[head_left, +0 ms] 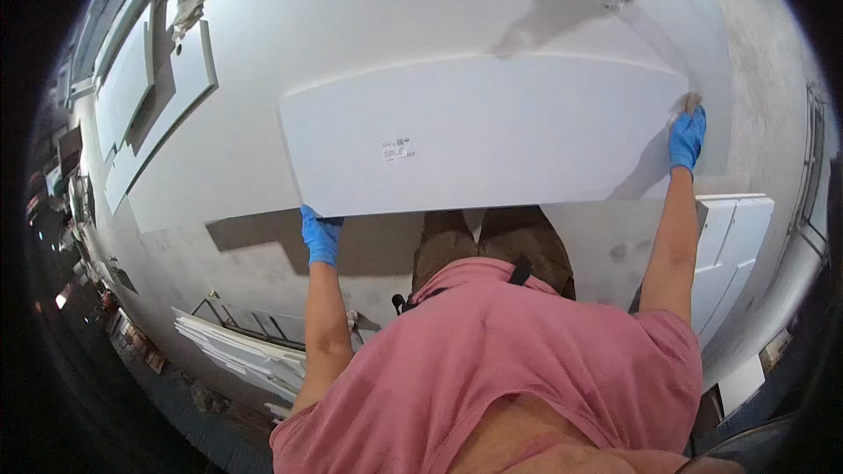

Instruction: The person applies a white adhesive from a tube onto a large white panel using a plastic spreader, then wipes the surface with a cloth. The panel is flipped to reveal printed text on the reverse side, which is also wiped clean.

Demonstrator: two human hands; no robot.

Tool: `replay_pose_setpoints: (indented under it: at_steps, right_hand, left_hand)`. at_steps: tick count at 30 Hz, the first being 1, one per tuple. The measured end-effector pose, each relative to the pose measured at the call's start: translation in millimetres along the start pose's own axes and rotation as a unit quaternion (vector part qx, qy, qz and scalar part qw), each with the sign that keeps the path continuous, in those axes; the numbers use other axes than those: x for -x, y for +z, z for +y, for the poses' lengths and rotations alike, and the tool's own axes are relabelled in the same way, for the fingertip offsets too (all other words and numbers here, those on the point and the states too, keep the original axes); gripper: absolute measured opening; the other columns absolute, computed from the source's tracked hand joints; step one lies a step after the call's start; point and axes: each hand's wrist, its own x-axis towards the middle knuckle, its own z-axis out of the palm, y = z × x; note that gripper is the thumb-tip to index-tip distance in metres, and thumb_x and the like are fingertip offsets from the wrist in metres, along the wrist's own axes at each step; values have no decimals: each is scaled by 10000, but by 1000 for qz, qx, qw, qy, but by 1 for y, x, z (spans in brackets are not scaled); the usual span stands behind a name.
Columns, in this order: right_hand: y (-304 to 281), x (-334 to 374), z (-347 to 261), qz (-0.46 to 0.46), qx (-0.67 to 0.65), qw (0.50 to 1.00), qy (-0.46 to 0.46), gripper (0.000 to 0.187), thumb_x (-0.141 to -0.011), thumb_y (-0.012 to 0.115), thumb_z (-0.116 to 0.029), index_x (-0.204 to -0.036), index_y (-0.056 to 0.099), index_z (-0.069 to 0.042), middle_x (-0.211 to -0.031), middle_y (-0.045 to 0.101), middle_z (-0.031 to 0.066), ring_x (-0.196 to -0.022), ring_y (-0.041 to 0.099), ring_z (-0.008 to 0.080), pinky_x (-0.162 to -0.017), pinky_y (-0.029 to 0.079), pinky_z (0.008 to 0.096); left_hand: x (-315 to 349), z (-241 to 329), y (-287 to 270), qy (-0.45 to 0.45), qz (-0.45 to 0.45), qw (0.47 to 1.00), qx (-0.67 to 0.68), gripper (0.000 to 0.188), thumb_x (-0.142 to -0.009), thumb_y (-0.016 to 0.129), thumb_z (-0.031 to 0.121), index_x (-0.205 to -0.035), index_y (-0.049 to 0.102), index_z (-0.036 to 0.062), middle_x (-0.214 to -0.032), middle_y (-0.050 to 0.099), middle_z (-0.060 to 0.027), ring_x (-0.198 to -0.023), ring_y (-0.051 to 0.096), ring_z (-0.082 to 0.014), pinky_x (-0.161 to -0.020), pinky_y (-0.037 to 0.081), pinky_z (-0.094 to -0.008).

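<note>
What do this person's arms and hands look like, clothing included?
The left hand wears a blue glove ending around the wrist; the right hand wears a matching one. Both forearms are bare below a pink short-sleeved top. No cables show on either arm.

- The single view is worn on the person's head, the left of two side-by-side fisheye cameras.
- It looks steeply down past the pink shirt [527,342], which looms nearest at the bottom, to the trousers [492,250] beyond.
- The left hand [321,235] and right hand [688,138] lie farther out, at either end of the white board [518,140].
- The pale worktop [395,22] spreads across the top.
- Dark curved margins close both sides, where straight edges bend.
</note>
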Motion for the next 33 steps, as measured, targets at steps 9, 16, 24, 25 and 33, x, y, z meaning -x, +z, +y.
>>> replay_pose_setpoints:
  at_steps: [9,16,24,25,33]
  right_hand:
    - [-37,-66,-115,23,-354,922,157,417,-1034,525,-95,-1430,600,10,-1164,749,159,-1031,725,279,-914,578,383]
    - [21,-68,-295,42,-199,955,-216,430,-970,643,-154,-1391,623,-68,-1461,607,194,-1344,588,364,-1099,466,477]
    - [71,-97,-463,-4,-79,961,-265,548,-902,715,-357,-1380,619,-107,-1621,462,168,-1509,403,391,-1237,267,585]
    - [83,-108,-474,-3,-69,961,-268,561,-895,716,-366,-1382,613,-107,-1616,465,169,-1500,409,398,-1232,272,588]
    - [140,-174,-488,53,-1,986,-157,576,-936,646,-449,-1405,598,-117,-1632,431,173,-1506,388,387,-1239,246,560]
  left_hand:
    - [-12,8,2,-2,62,998,14,603,-1071,531,569,-1454,564,106,-1391,664,-129,-1207,675,-342,-1030,569,-558]
    - [-13,61,75,331,268,698,-575,466,-960,651,215,-1355,640,-32,-1432,615,-259,-1361,555,-412,-1125,443,-497]
    - [-57,192,379,693,-132,526,-476,498,-900,617,18,-1397,640,27,-1479,596,-207,-1421,493,-440,-1175,395,-529]
    - [-70,202,415,707,-164,502,-470,492,-896,605,21,-1387,641,31,-1465,605,-197,-1404,514,-426,-1163,406,-522]
    - [-178,234,622,743,-155,350,-548,537,-905,613,137,-1434,559,59,-1463,588,-161,-1375,535,-365,-1163,387,-492]
